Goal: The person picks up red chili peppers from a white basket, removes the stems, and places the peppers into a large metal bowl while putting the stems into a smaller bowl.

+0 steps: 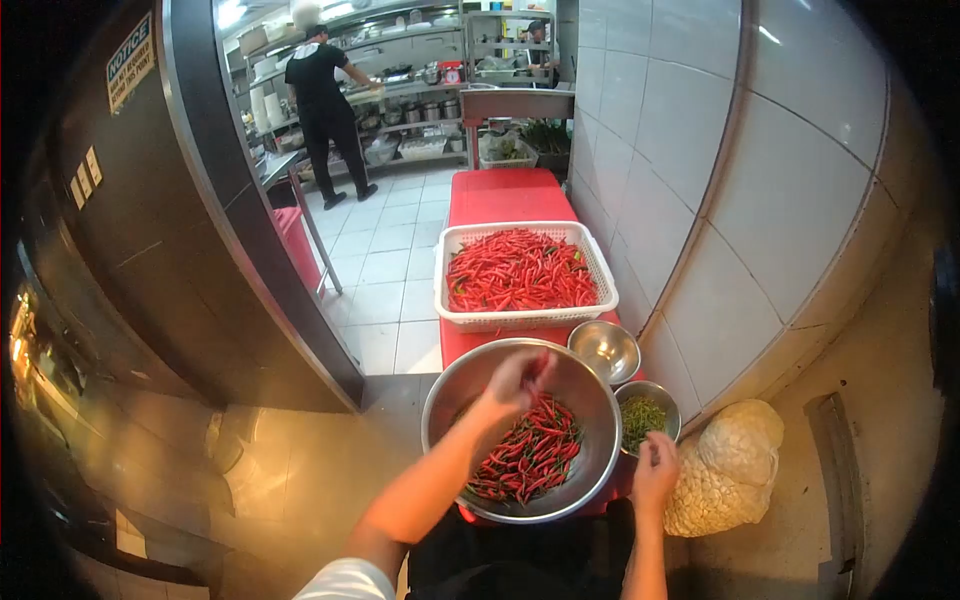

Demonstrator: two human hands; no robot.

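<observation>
My left hand is over the large steel bowl, its fingers closed around red chili peppers, partly blurred. Below it in the bowl lies a heap of red chilies, some with green stems. At the near edge of a small steel bowl, my right hand has its fingers pinched together; whatever they hold cannot be made out. Green chili stems fill the bottom of that small bowl. Just behind it sits another small steel bowl.
A white plastic basket full of red chilies stands on the red bench beyond the large bowl. A lumpy pale sack-like object is at the right. Tiled wall borders the right side. A person works at the back shelves.
</observation>
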